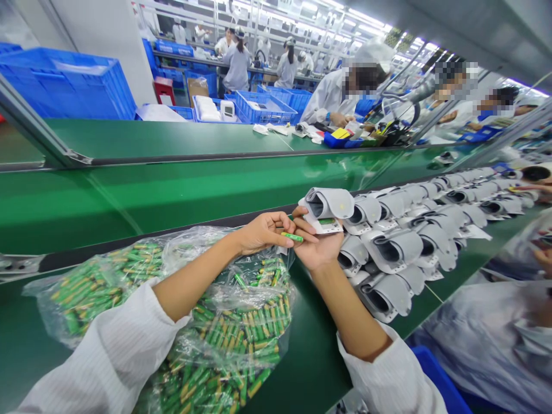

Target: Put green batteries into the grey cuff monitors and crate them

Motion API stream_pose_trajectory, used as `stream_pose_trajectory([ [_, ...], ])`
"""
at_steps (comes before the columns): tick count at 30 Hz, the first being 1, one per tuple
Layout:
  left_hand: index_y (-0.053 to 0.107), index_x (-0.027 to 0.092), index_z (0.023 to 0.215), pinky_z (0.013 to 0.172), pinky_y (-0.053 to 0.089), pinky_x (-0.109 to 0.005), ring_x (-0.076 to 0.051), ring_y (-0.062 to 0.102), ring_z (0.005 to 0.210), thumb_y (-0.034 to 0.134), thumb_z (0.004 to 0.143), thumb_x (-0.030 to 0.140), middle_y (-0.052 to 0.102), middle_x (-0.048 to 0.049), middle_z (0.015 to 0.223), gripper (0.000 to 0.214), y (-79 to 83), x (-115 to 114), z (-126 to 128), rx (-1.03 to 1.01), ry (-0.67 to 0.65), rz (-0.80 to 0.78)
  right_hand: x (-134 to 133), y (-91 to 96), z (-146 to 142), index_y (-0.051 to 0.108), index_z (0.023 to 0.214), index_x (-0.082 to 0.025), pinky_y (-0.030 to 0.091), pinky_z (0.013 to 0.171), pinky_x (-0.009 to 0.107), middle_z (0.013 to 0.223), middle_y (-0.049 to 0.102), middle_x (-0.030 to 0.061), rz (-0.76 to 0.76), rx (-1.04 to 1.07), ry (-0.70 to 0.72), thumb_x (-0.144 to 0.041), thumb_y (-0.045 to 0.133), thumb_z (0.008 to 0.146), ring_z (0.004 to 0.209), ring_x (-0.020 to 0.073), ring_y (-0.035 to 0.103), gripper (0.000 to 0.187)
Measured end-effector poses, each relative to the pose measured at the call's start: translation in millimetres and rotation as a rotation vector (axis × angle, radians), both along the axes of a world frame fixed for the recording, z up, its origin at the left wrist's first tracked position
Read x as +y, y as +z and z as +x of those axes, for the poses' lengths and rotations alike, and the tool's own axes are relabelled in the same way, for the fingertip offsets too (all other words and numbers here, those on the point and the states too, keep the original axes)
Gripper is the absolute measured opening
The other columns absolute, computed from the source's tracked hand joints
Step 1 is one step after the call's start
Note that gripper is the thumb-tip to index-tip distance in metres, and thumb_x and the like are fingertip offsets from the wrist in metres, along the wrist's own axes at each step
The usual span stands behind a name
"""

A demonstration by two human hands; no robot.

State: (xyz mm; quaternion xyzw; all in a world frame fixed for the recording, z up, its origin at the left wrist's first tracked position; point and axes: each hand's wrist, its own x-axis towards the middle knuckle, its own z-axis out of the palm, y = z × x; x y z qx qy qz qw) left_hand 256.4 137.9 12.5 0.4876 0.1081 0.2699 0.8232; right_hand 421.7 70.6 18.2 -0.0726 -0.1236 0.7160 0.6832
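My left hand (263,233) pinches a green battery (293,236) between thumb and fingers, just left of my other palm. In my right hand (319,251) lies a wrist blood pressure monitor (322,225), a white case with a rolled grey cuff (331,203) on its upper side. Something green, seemingly a battery, shows in the opening of the case. Below and left of my hands, clear plastic bags (185,253) lie open on the green bench, full of green and gold batteries (241,333).
Rows of similar cuffed monitors (397,247) cover the bench to the right, close to my right forearm. A raised green ledge (150,195) runs behind. Co-workers sit across the line and at the right; blue crates (73,83) stand at the back left.
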Motion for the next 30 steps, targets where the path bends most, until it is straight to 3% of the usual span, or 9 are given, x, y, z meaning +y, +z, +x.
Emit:
stream_pose_trajectory([
  [10,0.059,0.014,0.079,0.072,0.055,-0.022,-0.010,0.069,0.075,0.107,0.053,0.023,0.066,0.0006,0.084,0.055,0.1,0,1,0.015,-0.002,-0.024,1,5.2,-3,0.058,0.103,-0.025,0.039,0.038,0.013,0.092,0.068,0.0022,-0.028,-0.126,-0.056,-0.049,0.063,0.089,0.055,0.0097,0.041,0.029],
  [15,0.068,0.013,0.081,0.085,0.057,-0.027,-0.014,0.075,0.087,0.107,0.055,0.021,0.075,-0.0048,0.095,0.047,2.4,1,0,-0.029,0.054,-0.083,0,11.7,-5,0.060,0.104,-0.024,0.037,0.035,0.017,0.090,0.069,0.0041,-0.073,-0.138,-0.084,-0.058,0.059,0.089,0.056,0.0123,0.041,0.038],
  [19,0.076,0.015,0.095,0.084,0.059,-0.030,-0.017,0.076,0.087,0.105,0.059,0.028,0.079,-0.0066,0.099,0.048,5.5,3,1,-0.035,0.156,-0.075,3,12.3,-7,0.064,0.103,-0.023,0.037,0.037,0.019,0.089,0.072,0.0066,-0.106,-0.191,-0.139,-0.063,0.053,0.090,0.057,0.0135,0.044,0.043],
  [22,0.078,0.016,0.098,0.085,0.061,-0.036,-0.020,0.076,0.082,0.103,0.062,0.032,0.080,-0.0065,0.093,0.047,10.1,-3,8,-0.004,0.306,0.046,9,8.6,-8,0.066,0.098,-0.023,0.039,0.041,0.021,0.083,0.073,0.0062,-0.157,-0.241,-0.243,-0.059,0.054,0.091,0.057,0.0146,0.050,0.039],
  [25,0.079,0.017,0.098,0.086,0.061,-0.037,-0.019,0.074,0.079,0.096,0.072,0.029,0.079,-0.0052,0.088,0.034,16.5,-18,17,0.098,0.530,0.266,15,2.9,-8,0.067,0.094,-0.023,0.045,0.046,0.023,0.078,0.072,0.0035,-0.225,-0.251,-0.327,-0.055,0.054,0.091,0.060,0.0166,0.059,0.034],
  [27,0.080,0.019,0.096,0.092,0.061,-0.037,-0.020,0.073,0.085,0.090,0.077,0.025,0.080,-0.0054,0.094,0.022,20.6,-29,21,0.172,0.650,0.437,19,-1.1,-9,0.066,0.091,-0.023,0.051,0.051,0.025,0.077,0.071,0.0018,-0.245,-0.250,-0.354,-0.052,0.056,0.090,0.065,0.0176,0.063,0.030],
  [30,0.080,0.023,0.097,0.103,0.058,-0.039,-0.023,0.074,0.097,0.083,0.084,0.022,0.081,-0.0054,0.103,0.013,25.5,-40,20,0.198,0.721,0.626,21,-6.0,-14,0.063,0.083,-0.023,0.058,0.060,0.028,0.072,0.068,-0.0005,-0.248,-0.257,-0.374,-0.047,0.060,0.087,0.068,0.0176,0.066,0.024],
])
